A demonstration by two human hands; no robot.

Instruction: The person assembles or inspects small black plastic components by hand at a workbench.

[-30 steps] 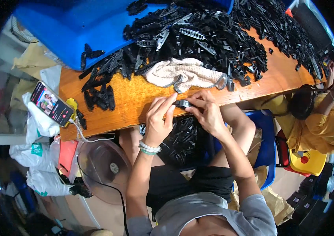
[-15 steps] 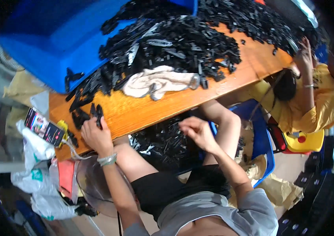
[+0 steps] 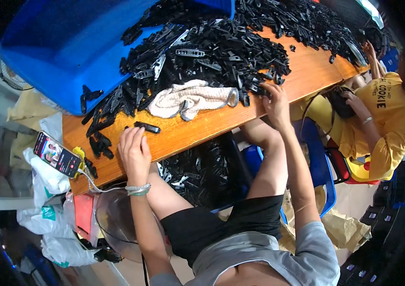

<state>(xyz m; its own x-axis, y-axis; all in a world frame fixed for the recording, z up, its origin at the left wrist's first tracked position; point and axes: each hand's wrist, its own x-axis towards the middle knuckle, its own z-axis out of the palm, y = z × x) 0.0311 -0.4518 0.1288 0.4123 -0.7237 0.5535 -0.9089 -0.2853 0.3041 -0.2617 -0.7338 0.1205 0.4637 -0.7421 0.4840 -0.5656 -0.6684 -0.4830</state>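
Observation:
My left hand (image 3: 135, 151) rests at the table's near edge with its fingers stretched forward over the wood. Just beyond its fingertips lies a glossy black plastic clip-like part (image 3: 148, 127); a small dark bit shows at the fingertips too. Farther right, my right hand (image 3: 276, 106) reaches to the near edge of a large heap of black plastic parts (image 3: 221, 52). Its thumb and fingers close around a dark part there, whose shape is mostly hidden. Between my hands lies a crumpled white cloth (image 3: 188, 98) with a dark hem.
A big blue bin (image 3: 64, 71) is tipped at the far left of the wooden table (image 3: 188, 133). A lit phone (image 3: 55, 155) with a cable sits by the left edge. Below my knees stands a dark container of parts (image 3: 197, 176). A person in yellow (image 3: 384, 114) sits at right.
My right hand has moved from above my lap up to the heap's edge. The left hand has let go of black parts and drawn slightly right; one part now lies flat ahead of it.

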